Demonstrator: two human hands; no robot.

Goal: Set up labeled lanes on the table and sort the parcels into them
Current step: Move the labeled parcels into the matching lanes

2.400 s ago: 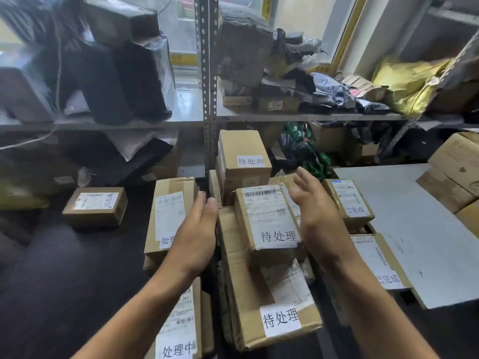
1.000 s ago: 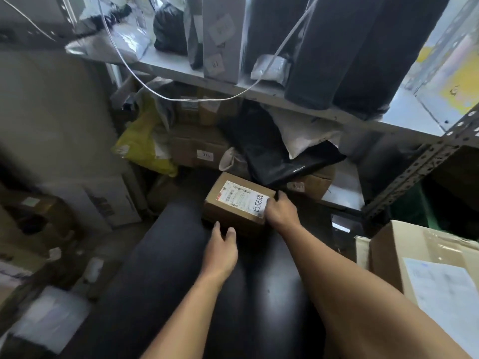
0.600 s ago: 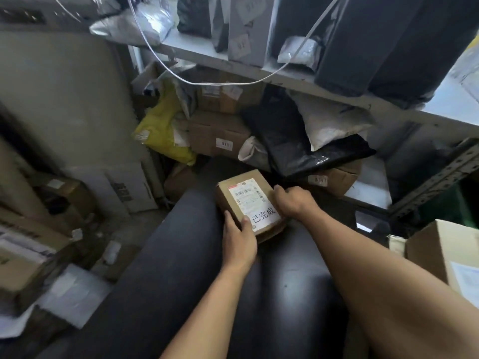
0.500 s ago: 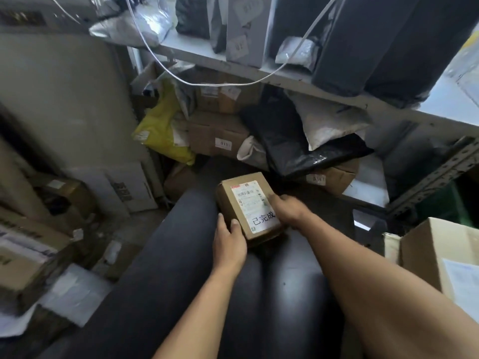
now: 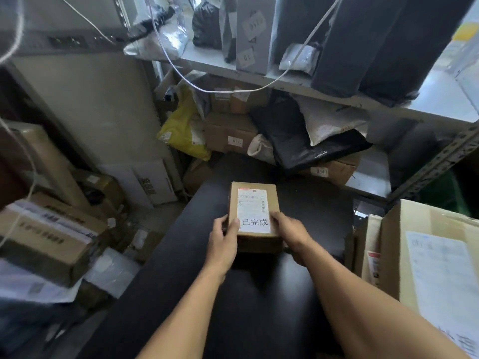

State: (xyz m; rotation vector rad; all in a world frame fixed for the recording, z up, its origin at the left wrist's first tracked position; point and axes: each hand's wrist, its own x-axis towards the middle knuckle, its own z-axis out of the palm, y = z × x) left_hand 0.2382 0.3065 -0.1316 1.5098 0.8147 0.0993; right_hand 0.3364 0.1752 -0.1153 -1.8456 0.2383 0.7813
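A small brown cardboard parcel lies on the dark table, long side pointing away from me. Its white shipping label carries the printed tag 已完成 near my edge. My left hand grips the parcel's near left corner, thumb on top beside the label. My right hand grips the near right corner, fingers curled over the top edge. The parcel's underside and near face are partly hidden by my hands.
A larger cardboard box with a white label stands at the table's right edge. A metal shelf behind holds black bags, a yellow bag and boxes. Stacked cartons crowd the floor at left. White cables hang overhead.
I turned from the labelled stacks to the lone parcel on the table's left side. Both hands rotated it until its label reads toward me and drew it nearer.
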